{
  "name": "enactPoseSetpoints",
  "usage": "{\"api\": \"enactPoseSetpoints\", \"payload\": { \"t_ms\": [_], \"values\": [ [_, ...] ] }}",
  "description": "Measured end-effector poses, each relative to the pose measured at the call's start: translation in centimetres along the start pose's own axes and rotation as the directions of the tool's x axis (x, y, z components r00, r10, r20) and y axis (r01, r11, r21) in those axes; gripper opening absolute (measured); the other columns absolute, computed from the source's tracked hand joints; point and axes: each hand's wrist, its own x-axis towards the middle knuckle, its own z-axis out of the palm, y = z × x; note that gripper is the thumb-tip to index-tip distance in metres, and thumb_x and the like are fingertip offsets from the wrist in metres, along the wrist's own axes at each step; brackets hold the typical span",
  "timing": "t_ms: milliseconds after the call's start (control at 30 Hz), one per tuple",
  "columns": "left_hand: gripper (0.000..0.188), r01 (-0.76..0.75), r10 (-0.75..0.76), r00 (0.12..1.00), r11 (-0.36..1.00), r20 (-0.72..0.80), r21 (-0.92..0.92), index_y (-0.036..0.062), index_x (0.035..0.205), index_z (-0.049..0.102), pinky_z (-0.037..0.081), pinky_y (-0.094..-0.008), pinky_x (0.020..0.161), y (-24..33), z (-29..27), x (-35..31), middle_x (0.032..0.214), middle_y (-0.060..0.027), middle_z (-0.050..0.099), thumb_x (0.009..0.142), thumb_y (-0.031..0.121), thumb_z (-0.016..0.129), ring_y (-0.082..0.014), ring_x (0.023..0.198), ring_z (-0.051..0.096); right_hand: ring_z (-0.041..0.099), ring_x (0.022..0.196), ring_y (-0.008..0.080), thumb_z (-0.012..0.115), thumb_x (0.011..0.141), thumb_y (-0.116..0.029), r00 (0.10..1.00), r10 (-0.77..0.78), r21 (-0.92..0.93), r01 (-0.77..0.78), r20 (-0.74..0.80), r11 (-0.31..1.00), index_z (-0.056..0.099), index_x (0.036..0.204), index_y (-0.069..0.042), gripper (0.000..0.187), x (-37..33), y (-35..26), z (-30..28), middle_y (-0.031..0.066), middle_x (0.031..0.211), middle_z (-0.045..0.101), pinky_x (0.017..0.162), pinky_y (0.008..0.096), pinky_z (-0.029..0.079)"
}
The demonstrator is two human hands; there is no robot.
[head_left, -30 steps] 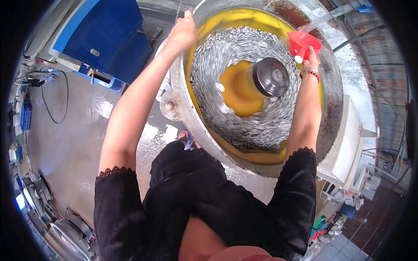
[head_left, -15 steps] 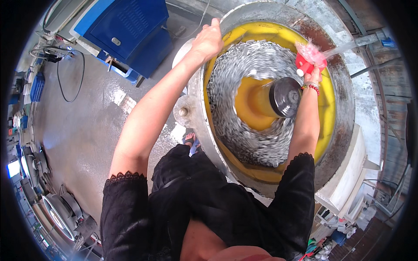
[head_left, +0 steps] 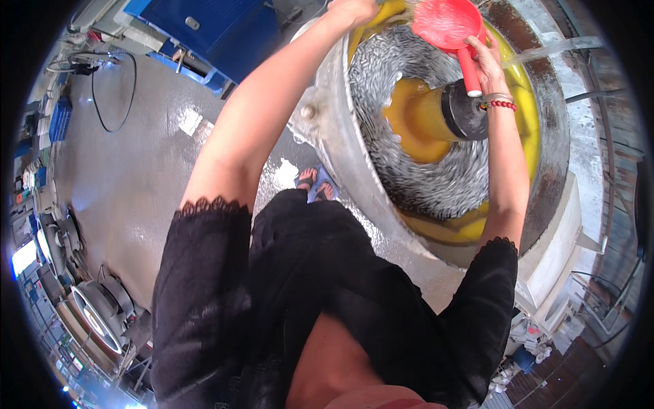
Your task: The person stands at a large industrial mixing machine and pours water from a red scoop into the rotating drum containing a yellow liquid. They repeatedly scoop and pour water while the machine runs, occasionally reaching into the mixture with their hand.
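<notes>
A red dipper with a stubby handle is in my right hand, fingers closed round the handle. Clear, rippling water fills its bowl, held over the far part of a large round tub. Inside the tub, a ring of small silvery pieces, blurred by motion, surrounds a yellow centre column with a black cap. My left hand rests closed at the tub's far left rim, partly cut off by the picture's top edge.
A clear stream of water comes in from the right over the tub's rim. A blue metal cabinet stands at the far left. The wet floor shines, and machine parts line the left side.
My right hand has brought the dipper away from the water stream, up and left over the tub, and its bowl now shows water. The view has shifted, so the tub sits higher.
</notes>
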Motion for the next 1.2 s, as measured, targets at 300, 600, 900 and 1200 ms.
{"api": "enactPoseSetpoints", "payload": {
  "t_ms": [300,600,900,1200],
  "values": [
    [0.034,0.051,-0.052,0.998,0.998,-0.039,-0.026,0.001,0.108,0.043,0.046,-0.0486,0.079,-0.8,1.5,1.1,0.098,-0.0285,0.059,0.08,0.019,0.049,-0.0423,0.094,0.057,0.041,0.113,0.0369,0.07,0.057,-0.003,0.835,-0.051,-0.816,0.547,0.548,0.187,0.039,0.132,-0.024,0.084,-16.9,-4.6,-0.1,0.0201,0.119,0.043,0.099,0.0394,0.036],
    [0.035,-0.054,0.053,0.996,0.998,-0.068,-0.009,-0.0005,0.106,0.043,0.046,-0.0494,0.078,-1.4,1.3,0.7,0.091,-0.0296,0.06,0.078,0.02,0.049,-0.0429,0.091,0.058,0.047,0.111,0.0295,0.072,0.063,-0.001,0.827,-0.558,-0.992,-0.001,0.071,-0.127,0.035,0.135,-0.011,0.082,-29.7,-13.6,-8.2,0.02,0.124,0.042,0.086,0.0349,0.046],
    [0.039,-0.216,0.112,0.917,0.946,-0.383,-0.241,0.0019,0.118,0.048,0.045,-0.0379,0.081,-1.9,-1.4,-0.8,0.106,-0.0213,0.056,0.085,0.021,0.051,-0.0321,0.094,0.056,0.056,0.099,0.0309,0.05,0.087,-0.022,0.759,-0.148,-0.012,0.181,-0.635,0.983,0.029,0.131,-0.001,0.053,-38.7,-4.8,-17.5,0.0182,0.125,0.044,0.081,0.0422,0.053],
    [0.031,0.537,-0.703,0.516,0.71,-0.489,-0.455,0.0006,0.106,0.057,0.043,-0.0427,0.088,-24.6,1.1,-10.9,0.098,-0.0259,0.061,0.081,0.018,0.05,-0.0399,0.099,0.056,0.047,0.109,0.0269,0.061,0.079,-0.025,0.716,-0.409,-0.612,-0.033,-0.566,0.79,0.03,0.136,-0.004,0.069,-39.3,-3.6,-3.3,0.0166,0.129,0.041,0.09,0.0382,0.04]
  ]
}}
